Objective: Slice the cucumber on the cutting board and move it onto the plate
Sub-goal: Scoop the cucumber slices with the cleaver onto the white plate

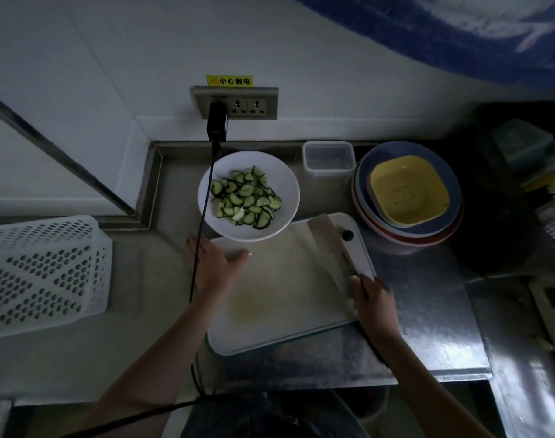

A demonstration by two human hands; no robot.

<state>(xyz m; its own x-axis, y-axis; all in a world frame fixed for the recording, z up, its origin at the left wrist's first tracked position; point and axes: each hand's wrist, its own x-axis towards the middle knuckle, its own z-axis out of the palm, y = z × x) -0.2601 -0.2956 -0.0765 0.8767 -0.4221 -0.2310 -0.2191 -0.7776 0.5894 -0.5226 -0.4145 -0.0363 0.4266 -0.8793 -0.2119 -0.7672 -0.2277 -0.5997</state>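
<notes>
White perforated basket (39, 273) at frame left on the tabletop (427, 311). Left hand (214, 263) flat, fingers spread, on the cutting board's (279, 295) upper-left corner, holding nothing. Cucumber slices (246, 199) piled in the white plate (282, 184), upper centre, touching the board. Right hand (372, 300) grips the cleaver (331, 248) handle; blade lies on the board. Stacked plates (409, 194) upper right.

Dim light is darkening the whole view, corners fading to black; the steel counter (427, 311) is glinting at right, and straight edges are bowing outward.
</notes>
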